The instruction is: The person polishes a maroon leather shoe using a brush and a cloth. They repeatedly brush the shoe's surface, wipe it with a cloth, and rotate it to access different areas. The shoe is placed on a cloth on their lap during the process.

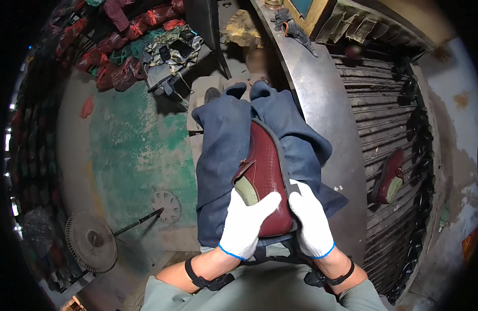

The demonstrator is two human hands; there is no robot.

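Note:
A maroon leather shoe [269,171] with a perforated side, a small strap, a pale green lining and a dark sole lies over my lap, its toe pointing away from me. Both of my hands wear white knit gloves with blue cuffs. My left hand [245,224] grips the heel end at the opening, thumb pressed on the maroon side. On the sole side, my right hand [310,217] holds the heel, its thumb at the sole's edge. The fingers of my right hand are mostly hidden beneath the shoe.
To my right runs a metal ledge [327,98] beside a slatted roller conveyor [376,116]. A second maroon shoe [391,177] rests on the slats. Dark gloves [296,32] lie on the ledge's far end. At left stand a fan [92,241] and red bags [114,46].

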